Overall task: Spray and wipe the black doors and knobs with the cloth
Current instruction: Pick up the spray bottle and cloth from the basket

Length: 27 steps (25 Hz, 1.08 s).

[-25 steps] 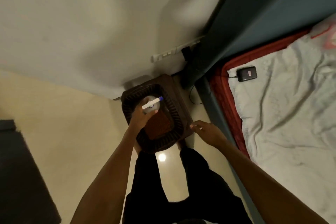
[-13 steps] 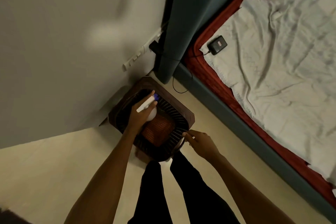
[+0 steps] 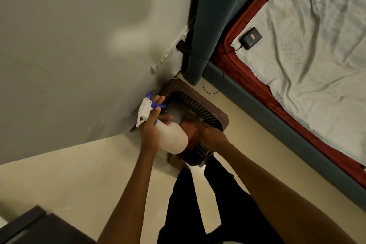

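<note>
My left hand (image 3: 151,129) grips the neck of a white spray bottle (image 3: 171,137) with a white and blue trigger head, holding it tilted above a dark brown slatted basket (image 3: 208,103) on the floor. An orange checked cloth (image 3: 187,128) lies inside the basket. My right hand (image 3: 213,137) reaches into the basket with its fingers on the cloth; it is blurred, so its grip is unclear. A dark piece of furniture (image 3: 29,228) shows at the bottom left corner.
The basket stands in the corner by a pale wall (image 3: 79,45) with a socket strip (image 3: 164,58). A teal headboard (image 3: 210,16) and a bed with a rumpled sheet (image 3: 307,65) lie to the right. A black charger (image 3: 250,38) rests on the sheet.
My left hand has lifted the spray bottle up out of the basket. My right hand has moved from the basket's rim down onto the orange cloth.
</note>
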Each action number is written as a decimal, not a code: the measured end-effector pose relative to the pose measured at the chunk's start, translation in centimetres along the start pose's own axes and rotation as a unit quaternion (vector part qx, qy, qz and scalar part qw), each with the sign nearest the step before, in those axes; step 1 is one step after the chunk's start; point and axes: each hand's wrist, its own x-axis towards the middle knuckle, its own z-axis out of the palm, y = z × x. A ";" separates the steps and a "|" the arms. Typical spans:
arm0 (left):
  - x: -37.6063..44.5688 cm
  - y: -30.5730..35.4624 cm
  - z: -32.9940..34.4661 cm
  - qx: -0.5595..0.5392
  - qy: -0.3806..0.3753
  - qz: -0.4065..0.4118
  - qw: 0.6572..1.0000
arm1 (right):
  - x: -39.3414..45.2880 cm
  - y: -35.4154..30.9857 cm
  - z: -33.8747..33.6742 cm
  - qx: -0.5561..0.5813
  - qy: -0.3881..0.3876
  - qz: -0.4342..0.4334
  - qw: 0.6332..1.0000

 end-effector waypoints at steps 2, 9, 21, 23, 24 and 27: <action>-0.7 -0.3 -1.6 0.020 0.017 -0.007 1.000 | 2.4 -0.5 1.7 -0.087 -0.043 -0.023 0.995; -3.4 -4.5 -5.7 0.062 0.077 -0.052 0.994 | 7.0 -1.7 5.7 -0.334 -0.009 -0.135 0.933; -4.3 -4.8 -4.5 0.122 0.069 -0.148 0.979 | 3.8 -1.5 2.1 -0.263 0.094 -0.164 0.946; -4.8 -4.2 -4.0 0.165 0.058 -0.150 0.973 | 1.7 -2.2 0.1 -0.182 0.113 -0.181 0.960; -5.2 -3.5 -3.8 0.180 0.055 -0.158 0.969 | 0.4 -3.0 -1.0 -0.128 0.125 -0.194 0.965; -7.2 -0.7 -3.5 0.185 0.049 -0.142 0.971 | -3.4 -7.0 -4.9 0.030 0.113 -0.200 0.973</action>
